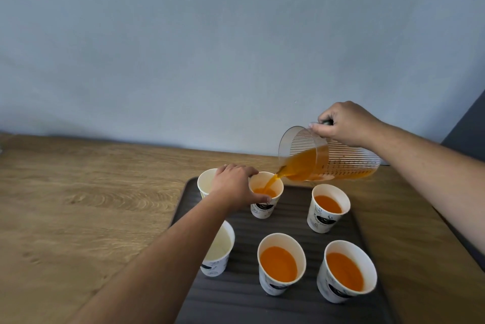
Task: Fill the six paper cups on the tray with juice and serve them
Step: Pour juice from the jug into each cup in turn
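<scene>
Several white paper cups stand on a dark ribbed tray [294,305]. My right hand [346,124] grips the handle of a clear jug [341,158], tilted left, and orange juice streams from it into the back middle cup [265,208]. My left hand [236,184] holds that cup by its side. Orange juice fills the back right cup [328,208], the front middle cup [280,263] and the front right cup [346,271]. The back left cup [206,182] and the front left cup [219,253], partly behind my left forearm, show white insides.
The tray lies on a wooden table [91,205] that runs off to the left. A pale blue wall [236,48] rises right behind the table. A dark panel [469,129] shows at the far right edge.
</scene>
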`<action>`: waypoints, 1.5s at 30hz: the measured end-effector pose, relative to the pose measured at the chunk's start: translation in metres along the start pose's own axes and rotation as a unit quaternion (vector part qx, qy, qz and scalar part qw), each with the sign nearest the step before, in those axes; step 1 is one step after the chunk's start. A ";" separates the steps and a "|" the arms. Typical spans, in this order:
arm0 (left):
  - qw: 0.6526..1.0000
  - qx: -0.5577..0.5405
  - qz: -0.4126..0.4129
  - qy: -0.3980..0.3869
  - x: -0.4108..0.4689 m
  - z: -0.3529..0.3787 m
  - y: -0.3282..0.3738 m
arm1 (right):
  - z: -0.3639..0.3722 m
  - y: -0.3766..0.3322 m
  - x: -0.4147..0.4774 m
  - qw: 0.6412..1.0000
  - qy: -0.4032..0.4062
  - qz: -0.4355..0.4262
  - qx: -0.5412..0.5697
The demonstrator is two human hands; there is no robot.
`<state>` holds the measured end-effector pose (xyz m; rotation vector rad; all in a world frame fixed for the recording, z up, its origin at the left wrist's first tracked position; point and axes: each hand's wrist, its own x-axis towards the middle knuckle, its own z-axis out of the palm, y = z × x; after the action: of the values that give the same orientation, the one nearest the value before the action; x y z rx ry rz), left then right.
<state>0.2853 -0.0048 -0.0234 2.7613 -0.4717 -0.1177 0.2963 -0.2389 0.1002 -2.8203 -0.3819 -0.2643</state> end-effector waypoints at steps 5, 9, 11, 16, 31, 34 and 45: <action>1.000 0.001 0.000 -0.001 0.000 0.000 0.000 | 0.000 -0.001 -0.001 1.000 0.000 0.000 0.000; 1.000 -0.002 -0.001 -0.001 0.000 0.001 0.000 | 0.000 -0.002 -0.002 1.000 0.001 0.006 0.003; 1.000 -0.002 -0.001 0.000 0.000 0.001 0.000 | -0.001 -0.003 -0.003 1.000 0.000 0.006 0.004; 1.000 -0.006 -0.003 0.003 0.001 0.001 0.000 | -0.001 -0.003 -0.003 1.000 -0.001 0.008 0.010; 1.000 -0.012 -0.003 0.007 0.001 0.001 -0.001 | 0.001 0.017 -0.005 0.992 0.049 0.062 0.097; 1.000 -0.009 -0.003 0.002 0.001 0.002 -0.001 | -0.003 0.017 -0.006 0.989 0.072 0.070 0.112; 0.997 -0.032 -0.035 0.064 -0.013 -0.018 -0.036 | -0.020 -0.023 0.003 0.985 0.093 0.034 0.144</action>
<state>0.2866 0.0374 -0.0181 2.7027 -0.3311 0.0276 0.2898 -0.2233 0.1251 -2.4953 -0.2573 -0.4179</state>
